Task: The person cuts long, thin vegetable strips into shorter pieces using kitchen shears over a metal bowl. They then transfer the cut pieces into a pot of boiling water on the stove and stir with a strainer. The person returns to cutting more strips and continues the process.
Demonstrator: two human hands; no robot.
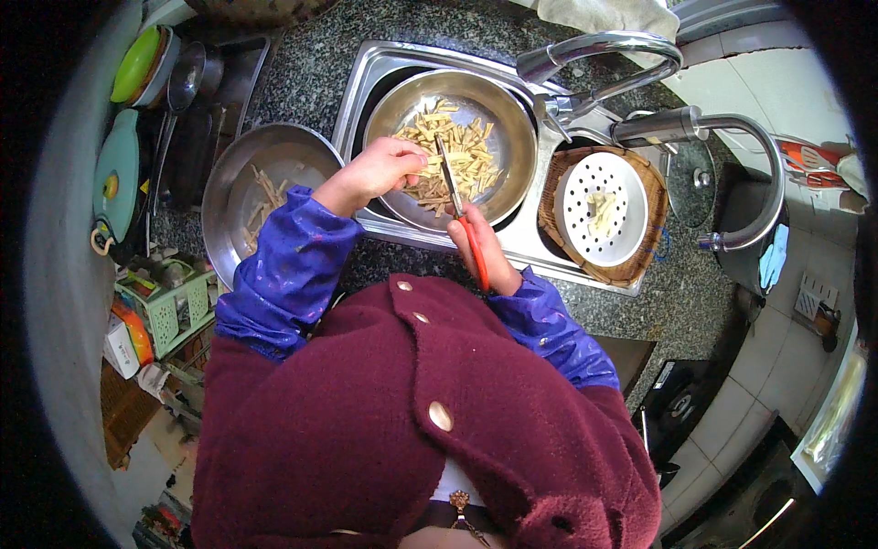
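Observation:
My left hand (388, 169) pinches a pale yellowish strip of food (442, 163) above a wide steel basin (514, 144) set over the left sink bowl. In my right hand (483, 247) are scissors with red handles (475, 254), their blades pointing away from me across the strip. Under the blades, many short cut pieces (473, 141) lie heaped in the basin; what they are is hard to tell. A second steel basin (302, 147), partly behind my left sleeve, holds several longer strips (264, 206).
At the right, a white perforated bowl (576, 206) with pale pieces stands in a woven bamboo basket (651, 240) over the other sink bowl. A chrome faucet (617, 42) arches behind the basin. A second curved tap (772, 158) reaches right. A green basket (175, 316) stands left.

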